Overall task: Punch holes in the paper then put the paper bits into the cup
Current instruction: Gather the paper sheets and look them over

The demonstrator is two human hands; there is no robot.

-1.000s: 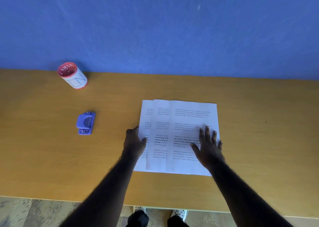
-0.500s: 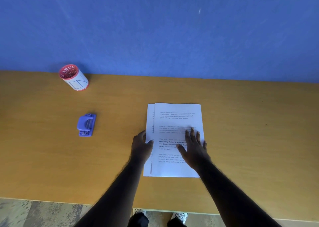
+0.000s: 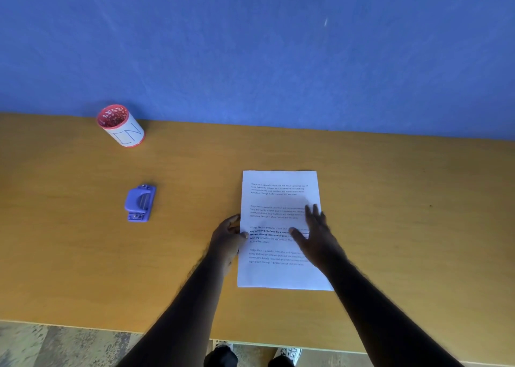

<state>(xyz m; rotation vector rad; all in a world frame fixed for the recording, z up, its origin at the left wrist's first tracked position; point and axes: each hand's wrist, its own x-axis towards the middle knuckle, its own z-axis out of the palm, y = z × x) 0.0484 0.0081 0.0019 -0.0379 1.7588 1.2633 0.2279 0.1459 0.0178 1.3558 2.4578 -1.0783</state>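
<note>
While both hands work at the desk, this is how things lie:

Paper: white printed sheets (image 3: 278,199) squared into one stack, flat on the desk (image 3: 404,199), right of centre, near the front edge.
Left hand: left hand (image 3: 227,237) against the stack's left edge, fingers curled, thumb tip lying over the margin; whether it pinches the edge I cannot tell.
Right hand: right hand (image 3: 317,235) palm down on the stack's right half, fingers straight and close together, thumb spread toward the middle, holding nothing.
Punch: purple punch (image 3: 140,202) lying on the desk well left of the stack, untouched.
Cup: red-rimmed cup (image 3: 120,125) with a white label, standing far left near the blue wall (image 3: 250,45); small pale bits show inside.
</note>
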